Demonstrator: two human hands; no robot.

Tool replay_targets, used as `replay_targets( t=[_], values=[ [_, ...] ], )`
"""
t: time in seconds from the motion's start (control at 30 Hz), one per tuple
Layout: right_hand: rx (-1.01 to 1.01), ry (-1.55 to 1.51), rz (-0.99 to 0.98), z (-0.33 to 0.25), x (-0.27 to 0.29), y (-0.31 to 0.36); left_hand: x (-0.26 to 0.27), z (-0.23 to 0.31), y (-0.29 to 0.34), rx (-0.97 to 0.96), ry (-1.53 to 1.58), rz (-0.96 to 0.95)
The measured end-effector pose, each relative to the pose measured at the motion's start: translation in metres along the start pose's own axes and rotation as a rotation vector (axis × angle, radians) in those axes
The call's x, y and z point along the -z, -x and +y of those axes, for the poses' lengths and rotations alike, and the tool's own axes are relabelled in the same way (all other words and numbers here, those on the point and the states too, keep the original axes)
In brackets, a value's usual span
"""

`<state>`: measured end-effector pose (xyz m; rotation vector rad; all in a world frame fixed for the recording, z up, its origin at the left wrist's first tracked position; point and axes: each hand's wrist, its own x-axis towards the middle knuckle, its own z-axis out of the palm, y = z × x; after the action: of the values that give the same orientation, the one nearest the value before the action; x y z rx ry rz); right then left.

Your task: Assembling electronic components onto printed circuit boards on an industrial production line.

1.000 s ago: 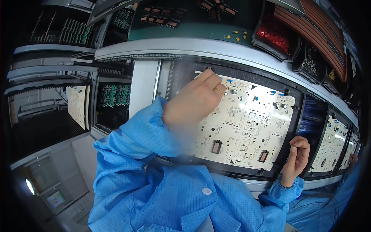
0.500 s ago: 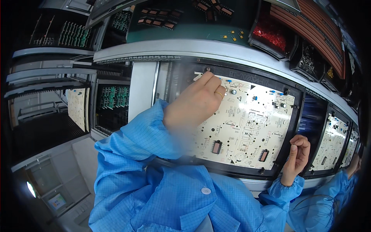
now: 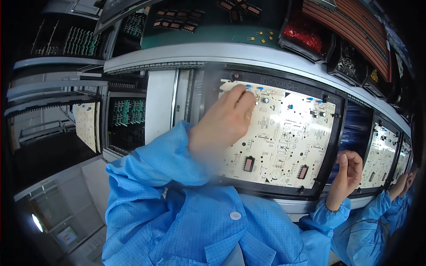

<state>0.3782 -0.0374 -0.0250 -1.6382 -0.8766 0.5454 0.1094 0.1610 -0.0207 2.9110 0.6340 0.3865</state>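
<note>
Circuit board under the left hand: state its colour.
The circuit board is cream; the head view shows it.

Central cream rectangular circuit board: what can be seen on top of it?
The board bears two black-and-pink rectangular chips near its lower edge and small blue components near its upper edge. Anything beneath the bare left hand is hidden.

I see the board point(image 3: 277, 142) in its frame point(image 3: 338, 128), chips point(image 3: 249, 164) on its near half. Behind lies the worktop point(image 3: 213, 36) with loose chips point(image 3: 175, 25), bins point(image 3: 301, 49) at its right. A rack point(image 3: 126, 94) stands left, another board point(image 3: 378, 162) right.
</note>
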Motion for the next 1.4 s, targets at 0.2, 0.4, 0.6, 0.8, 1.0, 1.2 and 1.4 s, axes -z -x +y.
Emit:
replay_targets(
  t=[0.2, 0.4, 0.6, 0.8, 1.0, 1.2, 1.4],
  values=[
    [-0.223, -0.014, -0.263, -0.053, -0.024, -0.017, 0.034, -0.020, 0.022, 0.178, 0.098, 0.107],
    [-0.223, 0.029, -0.554, -0.053, -0.078, -0.036, 0.023, -0.008, 0.081, 0.778, 0.542, 0.118],
    [0.017, 0.434, -0.650, -0.049, -0.106, -0.045, 0.000, -0.001, 0.100, 0.865, 1.068, 0.161],
    [0.398, 0.493, -0.651, -0.033, -0.113, -0.047, 0.005, -0.009, 0.105, 0.938, 1.095, 0.192],
    [0.391, 0.512, -0.631, -0.034, -0.118, -0.044, 0.012, -0.003, 0.102, 0.935, 1.104, 0.162],
    [0.370, 0.516, -0.612, -0.033, -0.120, -0.042, 0.011, -0.003, 0.102, 0.921, 1.110, 0.149],
    [0.409, 0.537, -0.574, -0.034, -0.119, -0.041, 0.005, -0.001, 0.102, 0.844, 1.127, 0.067]
  ],
)
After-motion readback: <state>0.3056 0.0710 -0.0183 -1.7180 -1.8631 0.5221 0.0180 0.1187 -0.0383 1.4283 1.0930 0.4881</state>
